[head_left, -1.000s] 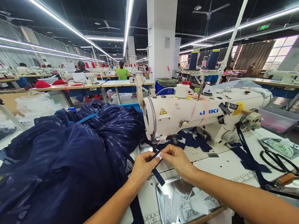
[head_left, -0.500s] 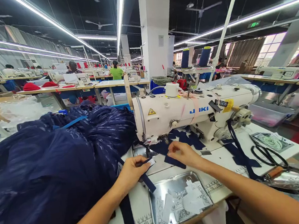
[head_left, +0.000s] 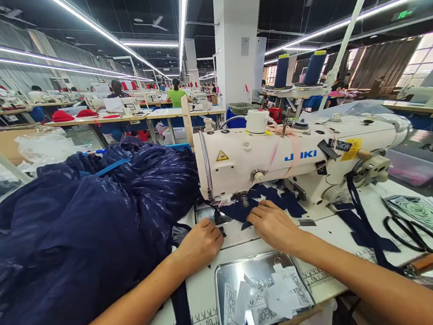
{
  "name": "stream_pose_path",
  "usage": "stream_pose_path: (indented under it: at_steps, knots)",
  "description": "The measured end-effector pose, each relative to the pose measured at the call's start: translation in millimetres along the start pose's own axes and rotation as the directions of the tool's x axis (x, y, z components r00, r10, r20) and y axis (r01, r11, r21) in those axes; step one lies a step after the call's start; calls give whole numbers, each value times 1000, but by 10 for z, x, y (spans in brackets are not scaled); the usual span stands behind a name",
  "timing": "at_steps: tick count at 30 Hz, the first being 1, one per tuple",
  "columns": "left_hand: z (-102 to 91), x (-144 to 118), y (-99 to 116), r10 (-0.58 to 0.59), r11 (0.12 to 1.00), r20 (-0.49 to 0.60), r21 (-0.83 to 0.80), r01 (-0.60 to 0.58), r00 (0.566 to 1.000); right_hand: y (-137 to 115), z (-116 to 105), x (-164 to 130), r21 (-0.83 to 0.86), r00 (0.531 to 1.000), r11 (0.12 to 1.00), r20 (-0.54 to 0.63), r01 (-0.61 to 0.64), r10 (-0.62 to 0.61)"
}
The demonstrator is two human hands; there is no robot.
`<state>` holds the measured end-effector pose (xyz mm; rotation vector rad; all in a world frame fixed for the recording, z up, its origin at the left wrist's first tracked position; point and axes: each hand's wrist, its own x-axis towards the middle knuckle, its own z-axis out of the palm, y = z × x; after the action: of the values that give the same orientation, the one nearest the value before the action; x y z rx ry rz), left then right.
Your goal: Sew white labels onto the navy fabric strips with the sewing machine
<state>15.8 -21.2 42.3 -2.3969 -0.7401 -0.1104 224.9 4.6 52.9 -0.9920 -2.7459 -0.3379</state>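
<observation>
My left hand (head_left: pixel 200 243) rests knuckles-up on the sewing table, pressing a navy strip (head_left: pixel 182 312) just left of the presser foot (head_left: pixel 219 216). My right hand (head_left: pixel 272 225) lies flat on a navy fabric piece (head_left: pixel 241 213) under the head of the white sewing machine (head_left: pixel 298 158), fingertips close to the foot. The small white label seen between my fingers earlier is hidden. The strip trails from my left hand down to the table's near edge.
A big heap of navy fabric (head_left: pixel 72 236) fills the left. A metal tray (head_left: pixel 224 276) with white labels sits in front of my hands. Black scissors (head_left: pixel 414 231) and more navy strips (head_left: pixel 364 224) lie right. Other people work at distant tables.
Both hands have moved forward and down from holding the strip and label in the air to pressing the fabric flat at the presser foot.
</observation>
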Motion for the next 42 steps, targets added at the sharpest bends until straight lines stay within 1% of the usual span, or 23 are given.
stream_pose_path:
  at_steps: [1,3,4,6,8,10,12,15,17,21,23,25,28,31,36,42]
  knots:
    - [-11,-10,13,8,1000,8,14,-9,1000,-16,10,56,34,1000,999,-18,22,-22]
    - [-32,-25,29,9,1000,19,29,-9,1000,-59,57,189,101,997,992,-17,79,-78]
    - [-38,-34,34,4,999,17,33,-4,1000,-79,94,257,116,995,988,-8,101,-100]
    - [-43,-65,39,-10,999,-4,39,10,1000,-107,174,369,96,994,989,3,111,-112]
    - [-43,-113,41,-27,999,-33,40,28,999,-129,237,431,52,996,995,-16,90,-90]
    - [-41,-162,43,-46,998,-51,38,48,998,-165,265,443,40,998,999,-55,33,-30]
    - [-41,-196,47,-58,997,-56,40,60,997,-227,264,426,73,996,997,-84,-37,43]
    - [-37,-213,53,-69,996,-56,45,71,996,-341,251,400,126,991,987,-74,-103,113]
    - [-30,-213,55,-77,996,-60,45,80,995,-393,249,400,111,991,987,-52,-114,120]
    - [-8,-217,54,-90,994,-88,47,95,992,-390,239,426,76,997,995,-8,-71,72]
    - [4,-216,53,-97,994,-110,46,103,989,-355,229,437,118,997,990,12,-73,72]
    - [14,-206,56,-107,993,-146,37,113,984,-318,226,444,205,995,973,21,-102,99]
    - [23,-170,70,-123,991,-218,14,130,968,-280,242,449,352,990,925,28,-140,139]
    - [25,-129,90,-129,991,-251,3,134,959,-271,265,454,447,986,880,35,-159,160]
    - [42,-101,102,-110,993,-237,5,115,965,-283,274,463,524,981,832,33,-181,193]
    - [67,-103,101,-105,994,-196,5,108,975,-288,297,468,547,974,813,23,-200,224]
